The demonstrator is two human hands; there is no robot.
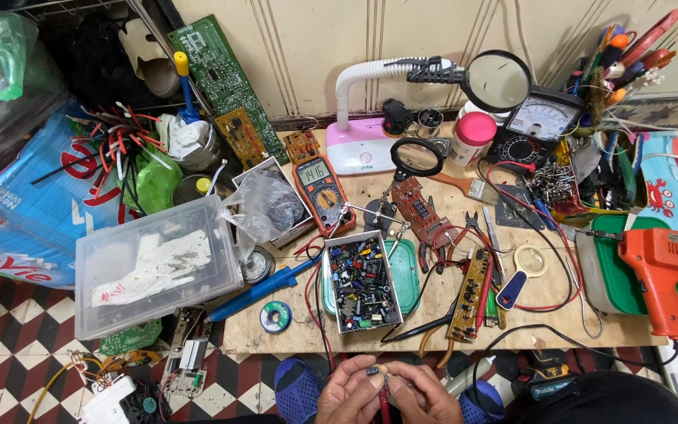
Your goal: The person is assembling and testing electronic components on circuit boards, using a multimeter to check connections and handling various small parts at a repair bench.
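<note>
Plastic tub (154,267): set at the left edge of the table (292,334).
Parts box (361,281): filled with tiny coloured parts (just above the hands).
Left hand (352,390): curled, its fingers pinched on a tiny part (373,371).
Right hand (421,395): curled beside it, fingertips touching the same part.
Tiny part: held between both hands, below the table edge.
Orange tool (663,271): laid far right.

The parts box (360,281) sits between the multimeter (321,191) and the hands (386,390).
</note>
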